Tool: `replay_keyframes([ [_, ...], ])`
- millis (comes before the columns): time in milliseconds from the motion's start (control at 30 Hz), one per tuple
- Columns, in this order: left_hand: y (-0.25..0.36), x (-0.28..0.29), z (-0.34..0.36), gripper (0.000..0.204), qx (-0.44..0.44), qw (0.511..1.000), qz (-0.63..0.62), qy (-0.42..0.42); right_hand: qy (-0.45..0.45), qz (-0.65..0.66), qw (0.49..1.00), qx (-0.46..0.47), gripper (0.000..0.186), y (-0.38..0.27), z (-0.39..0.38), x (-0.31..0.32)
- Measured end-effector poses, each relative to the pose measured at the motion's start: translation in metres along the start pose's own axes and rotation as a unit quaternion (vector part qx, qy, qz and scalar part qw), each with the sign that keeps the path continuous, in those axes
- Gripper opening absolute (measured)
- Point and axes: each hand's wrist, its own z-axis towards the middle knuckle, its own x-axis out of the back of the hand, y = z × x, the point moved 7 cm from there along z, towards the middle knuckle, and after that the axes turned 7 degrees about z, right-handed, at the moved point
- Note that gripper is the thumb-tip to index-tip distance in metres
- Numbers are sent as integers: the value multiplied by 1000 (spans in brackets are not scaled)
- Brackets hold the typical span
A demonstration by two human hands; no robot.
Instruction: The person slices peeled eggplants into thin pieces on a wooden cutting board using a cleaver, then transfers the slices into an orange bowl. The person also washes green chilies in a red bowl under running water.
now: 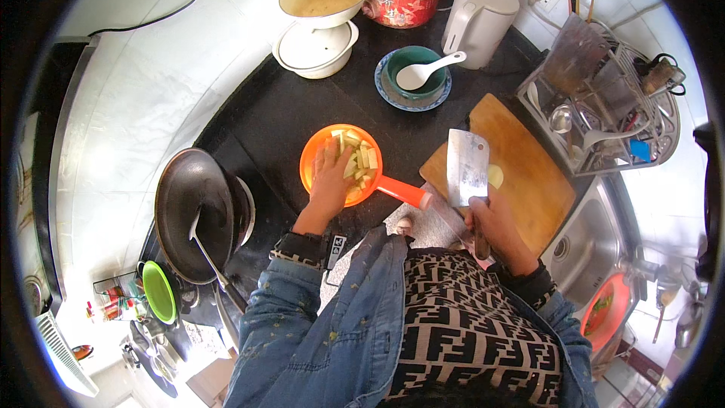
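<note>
My left hand (328,185) reaches into an orange long-handled plastic bowl (308,149), with its fingers spread over the food. Pale yellow-green cut vegetable pieces (367,160) fill this bowl, which is on the black counter. In my right hand (498,221) is a cleaver (468,162), gripped by its handle with the broad blade pointing up and away from me. The blade is over the left edge of a wooden cutting board (521,155). Just right of the blade, a pale round piece (495,175) of vegetable lies on the board.
A wok (177,196) with a spatula stands at left. Behind are a green bowl (388,75) holding a white spoon (423,74), white dishes (313,53), a red pot (400,4) and a kettle (479,23). A utensil rack (604,151) and sink (585,238) are right.
</note>
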Motion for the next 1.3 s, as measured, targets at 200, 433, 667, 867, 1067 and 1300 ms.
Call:
replay_keyframes([
  [200, -6, -27, 8, 61, 13, 993, 101, -50, -7, 1, 1000, 1, 21, 1, 3, -1],
  [433, -8, -8, 14, 56, -20, 994, 63, -84, 29, 23, 999, 12, 19, -2, -9, 24],
  [667, 6, 44, 17, 21, 71, 984, 160, 14, 114, 86, 989, -27, 20, 37, -25, 84],
  [867, 122, 45, 45, 20, -108, 979, -72, 156, 206, 67, 975, -46, 21, 85, -47, 133],
  [1067, 261, -68, 55, 45, -140, 982, -102, -69, 198, 100, 972, -82, 20, 118, -75, 146],
  [1300, 302, -126, 54, 54, -75, 984, -114, -113, 111, 56, 987, -105, 17, 151, -82, 158],
])
